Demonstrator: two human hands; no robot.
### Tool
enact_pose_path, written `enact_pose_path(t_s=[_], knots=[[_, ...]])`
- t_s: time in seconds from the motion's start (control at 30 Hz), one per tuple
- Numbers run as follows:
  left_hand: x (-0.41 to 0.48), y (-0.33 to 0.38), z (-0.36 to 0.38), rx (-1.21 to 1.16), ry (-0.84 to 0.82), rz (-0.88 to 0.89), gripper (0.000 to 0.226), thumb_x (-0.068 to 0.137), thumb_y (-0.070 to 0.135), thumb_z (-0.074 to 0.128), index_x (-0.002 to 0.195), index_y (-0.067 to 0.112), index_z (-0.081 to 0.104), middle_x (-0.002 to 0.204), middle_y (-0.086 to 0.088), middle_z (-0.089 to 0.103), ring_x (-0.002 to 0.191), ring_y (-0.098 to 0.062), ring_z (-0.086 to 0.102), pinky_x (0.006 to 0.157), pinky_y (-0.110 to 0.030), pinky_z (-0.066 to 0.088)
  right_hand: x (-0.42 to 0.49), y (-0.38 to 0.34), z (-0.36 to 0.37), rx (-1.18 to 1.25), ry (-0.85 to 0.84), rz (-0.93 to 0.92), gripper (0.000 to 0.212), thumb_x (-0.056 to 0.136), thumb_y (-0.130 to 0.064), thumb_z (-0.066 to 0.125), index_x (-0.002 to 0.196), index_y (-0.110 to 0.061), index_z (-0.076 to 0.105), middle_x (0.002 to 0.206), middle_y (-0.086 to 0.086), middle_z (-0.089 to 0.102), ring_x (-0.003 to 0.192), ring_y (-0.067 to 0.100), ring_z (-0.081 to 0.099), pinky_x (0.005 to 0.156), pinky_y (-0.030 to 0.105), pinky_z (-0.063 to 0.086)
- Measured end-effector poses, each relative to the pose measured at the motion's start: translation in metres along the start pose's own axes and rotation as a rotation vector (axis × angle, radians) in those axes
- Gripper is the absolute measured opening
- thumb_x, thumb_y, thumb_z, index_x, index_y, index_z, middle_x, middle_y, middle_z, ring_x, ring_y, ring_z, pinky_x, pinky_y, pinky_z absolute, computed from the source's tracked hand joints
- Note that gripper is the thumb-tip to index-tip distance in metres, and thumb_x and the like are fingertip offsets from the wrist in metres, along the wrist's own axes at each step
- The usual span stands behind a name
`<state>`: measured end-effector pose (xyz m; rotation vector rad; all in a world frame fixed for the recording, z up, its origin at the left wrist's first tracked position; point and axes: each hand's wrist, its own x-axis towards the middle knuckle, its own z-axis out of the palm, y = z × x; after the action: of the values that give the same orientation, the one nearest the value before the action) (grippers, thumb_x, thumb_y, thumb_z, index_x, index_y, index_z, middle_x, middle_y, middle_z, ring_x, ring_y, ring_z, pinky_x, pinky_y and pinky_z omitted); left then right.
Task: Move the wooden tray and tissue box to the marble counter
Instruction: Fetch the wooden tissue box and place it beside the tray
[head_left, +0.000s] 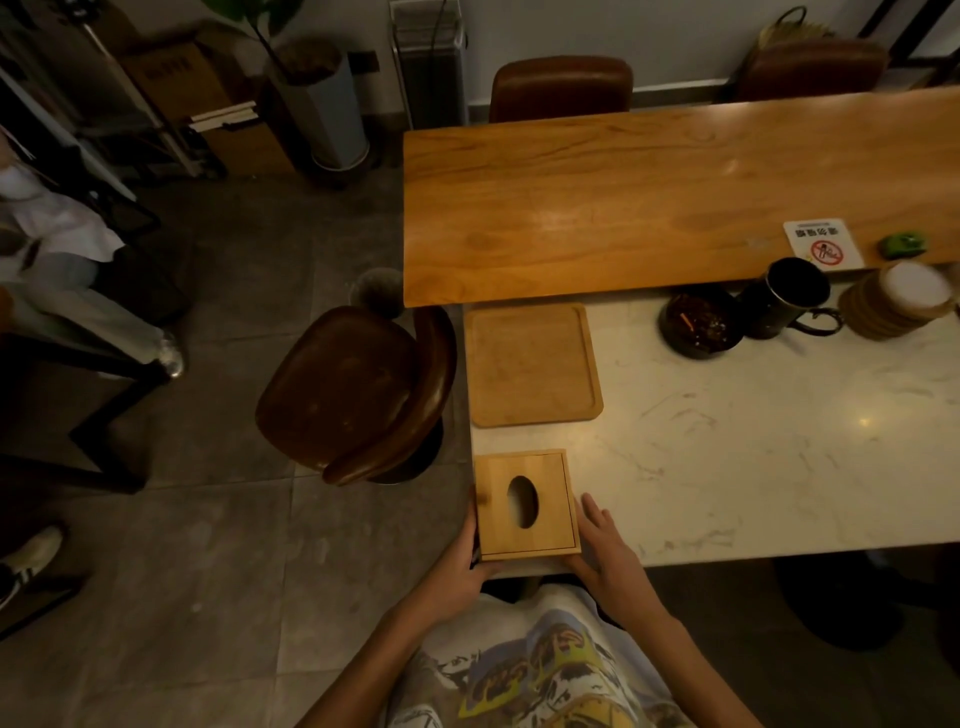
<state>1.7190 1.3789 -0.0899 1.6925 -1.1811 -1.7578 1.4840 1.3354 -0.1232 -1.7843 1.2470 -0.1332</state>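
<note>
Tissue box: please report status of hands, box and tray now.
Left hand and right hand on tissue box sides, box at marble counter corner. Wooden tray already on counter. Nothing in the way.

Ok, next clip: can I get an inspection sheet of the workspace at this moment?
Surface: marble counter, pale and veined, butted against a wooden table.
Job's things: wooden tray lies flat on the marble, bare; tissue box sits at the near left corner, no tissue visible in its oval slot.
Clutter: ashtray, black mug, stack of coasters, no-smoking sign, small green thing.
Grippers: left hand and right hand each flank the box, grip on its sides.
Cables: nothing seen.
Surroundings: brown chair beside the counter, tiled floor, another person's legs at left.
</note>
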Motion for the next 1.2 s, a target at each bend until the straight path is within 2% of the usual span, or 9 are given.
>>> enact_pose_path(t_s=[0.07, 0.2, 0.3, 0.4, 0.57, 0.87, 0.97, 1.1, 1.2], knots=[[0.000, -0.001, -0.001, -0.011, -0.016, 0.013, 0.090, 0.099, 0.012, 0.059, 0.159, 0.024, -0.007, 0.162, 0.012, 0.016, 0.131, 0.025, 0.026, 0.095, 0.005, 0.031, 0.000, 0.001, 0.000, 0.002, -0.008, 0.018, 0.073, 0.101, -0.015, 0.057, 0.152, -0.036, 0.010, 0.152, -0.031, -0.001, 0.150, 0.012, -0.004, 0.126, 0.036, 0.003], [0.000, 0.001, -0.003, -0.042, -0.034, 0.013, 0.091, 0.098, 0.009, 0.059, 0.158, 0.025, -0.007, 0.164, 0.008, 0.013, 0.137, 0.014, 0.025, 0.095, 0.002, 0.034, -0.001, 0.006, 0.002, 0.034, -0.001, 0.038, 0.078, 0.101, -0.019, 0.058, 0.151, -0.049, 0.007, 0.159, -0.023, 0.001, 0.153, 0.015, -0.003, 0.127, 0.044, 0.010], [-0.003, 0.004, -0.004, -0.017, -0.037, 0.030, 0.100, 0.095, 0.016, 0.065, 0.157, 0.028, -0.013, 0.159, 0.015, 0.012, 0.124, 0.031, 0.027, 0.093, 0.004, 0.033, -0.002, 0.003, 0.001, 0.048, -0.018, 0.075, 0.079, 0.097, -0.043, 0.059, 0.148, -0.054, 0.000, 0.161, -0.014, -0.001, 0.152, 0.016, -0.004, 0.126, 0.046, 0.012], [-0.006, 0.004, -0.004, 0.064, -0.009, 0.038, 0.115, 0.091, 0.028, 0.071, 0.152, 0.037, -0.025, 0.158, 0.021, -0.003, 0.138, 0.012, 0.016, 0.102, 0.000, 0.025, -0.004, -0.004, -0.002, 0.089, 0.028, 0.012, 0.096, 0.088, -0.068, 0.056, 0.159, -0.040, -0.002, 0.169, -0.010, 0.006, 0.156, 0.014, 0.008, 0.126, 0.046, 0.018], [-0.007, 0.000, -0.003, 0.383, 0.103, 0.187, 0.120, 0.088, 0.045, 0.069, 0.144, 0.042, -0.037, 0.157, 0.018, -0.039, 0.150, -0.005, -0.018, 0.118, -0.026, 0.008, -0.016, -0.012, 0.003, -0.033, 0.135, -0.087, 0.098, 0.092, -0.052, 0.064, 0.159, -0.037, -0.006, 0.169, -0.014, -0.004, 0.156, 0.013, -0.001, 0.125, 0.042, 0.018], [0.003, -0.017, -0.009, 0.511, 0.110, 0.327, 0.109, 0.095, 0.039, 0.062, 0.149, 0.035, -0.032, 0.164, 0.009, -0.028, 0.154, -0.013, -0.007, 0.121, -0.032, 0.024, -0.024, -0.025, 0.010, -0.003, 0.195, -0.038, 0.075, 0.097, -0.051, 0.047, 0.159, -0.042, 0.005, 0.166, -0.010, 0.023, 0.151, 0.017, 0.029, 0.118, 0.048, 0.036], [0.003, -0.014, -0.006, 0.427, 0.091, 0.307, 0.113, 0.092, 0.035, 0.067, 0.150, 0.038, -0.031, 0.164, 0.012, -0.025, 0.154, -0.010, -0.005, 0.122, -0.035, 0.021, -0.025, -0.028, 0.008, 0.032, 0.157, -0.061, 0.082, 0.097, -0.045, 0.056, 0.159, -0.042, 0.002, 0.164, -0.015, 0.022, 0.150, 0.012, 0.029, 0.120, 0.043, 0.035], [-0.004, -0.007, 0.003, -0.054, 0.061, 0.138, 0.117, 0.084, 0.049, 0.073, 0.149, 0.048, -0.024, 0.163, 0.020, -0.001, 0.148, -0.006, 0.013, 0.118, -0.038, 0.024, -0.028, -0.023, 0.010, 0.297, 0.148, 0.045, 0.099, 0.086, -0.068, 0.060, 0.156, -0.047, -0.008, 0.155, -0.042, -0.002, 0.152, 0.001, 0.009, 0.124, 0.034, 0.015], [-0.011, -0.012, 0.008, -0.289, 0.110, 0.072, 0.099, 0.080, 0.074, 0.056, 0.157, 0.042, 0.002, 0.165, 0.010, 0.019, 0.140, -0.004, 0.036, 0.111, -0.032, 0.036, -0.030, -0.021, 0.008, 0.241, 0.099, 0.091, 0.078, 0.089, -0.071, 0.048, 0.148, -0.051, 0.000, 0.155, -0.026, -0.002, 0.149, 0.007, -0.012, 0.125, 0.045, -0.008]])
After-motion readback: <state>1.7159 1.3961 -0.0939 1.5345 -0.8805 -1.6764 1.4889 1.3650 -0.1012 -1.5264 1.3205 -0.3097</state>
